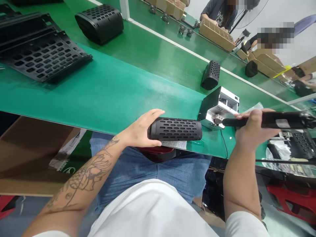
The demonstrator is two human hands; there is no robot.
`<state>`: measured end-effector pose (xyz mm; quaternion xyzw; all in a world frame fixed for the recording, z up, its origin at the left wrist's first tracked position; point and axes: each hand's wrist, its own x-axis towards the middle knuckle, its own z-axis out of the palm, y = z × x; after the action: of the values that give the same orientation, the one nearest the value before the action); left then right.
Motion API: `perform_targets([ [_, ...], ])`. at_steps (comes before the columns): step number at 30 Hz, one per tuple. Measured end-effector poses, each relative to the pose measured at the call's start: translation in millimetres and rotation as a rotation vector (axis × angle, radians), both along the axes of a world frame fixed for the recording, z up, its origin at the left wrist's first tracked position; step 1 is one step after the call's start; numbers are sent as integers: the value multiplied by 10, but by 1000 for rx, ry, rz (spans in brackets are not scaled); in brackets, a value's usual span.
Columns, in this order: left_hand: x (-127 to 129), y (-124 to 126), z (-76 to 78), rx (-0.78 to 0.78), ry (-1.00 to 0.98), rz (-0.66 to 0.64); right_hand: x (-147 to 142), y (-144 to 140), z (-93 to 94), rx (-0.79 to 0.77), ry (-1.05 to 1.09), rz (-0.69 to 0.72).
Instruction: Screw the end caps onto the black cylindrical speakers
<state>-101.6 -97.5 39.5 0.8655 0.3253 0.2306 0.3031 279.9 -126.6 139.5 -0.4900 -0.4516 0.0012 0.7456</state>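
My left hand (140, 129) is wrapped around the left end of a black perforated speaker housing (178, 129), which lies lengthwise at the front edge of the green worktop. In my right hand (251, 126) is a black electric screwdriver (278, 120), held level with its tip pointing left. That tip meets the metal outlet of a white and black screw feeder (222, 107), just beyond the housing's right end. Whether a screw sits on the tip is too small to tell.
Black perforated panels (46, 56) are stacked at the left. Other housings (100, 23) stand on the green belt behind, one (211, 75) beyond the feeder. Cardboard boxes (217, 34) line the far side, where people work. An open carton (32, 151) sits below left.
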Motion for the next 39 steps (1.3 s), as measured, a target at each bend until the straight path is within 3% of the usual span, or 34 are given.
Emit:
perform_targets([
  [3,-21,-105,-222,-61,-92,31,45,66,-72,-79,36,-13],
  [6,44,-171,-349,-46,-172,41,-8,33,-92,-100,22,-12],
  [11,93,-160,-437,5,-246,35,-315,-235,155,-69,3,48],
  [13,88,-156,-448,0,-243,40,-483,-376,294,-15,-7,179],
  [17,81,-163,-444,-8,-230,45,-963,-584,424,-82,4,645],
  [19,83,-167,-441,6,-236,45,-1254,-598,389,-129,5,817],
  [23,103,-161,-482,48,-293,43,-1695,-476,219,-141,13,995],
  [29,157,-126,-606,54,-452,23,-1860,-319,43,-245,-45,1036],
  [39,177,-130,-592,43,-430,54,-1951,-247,36,-343,-50,1062],
])
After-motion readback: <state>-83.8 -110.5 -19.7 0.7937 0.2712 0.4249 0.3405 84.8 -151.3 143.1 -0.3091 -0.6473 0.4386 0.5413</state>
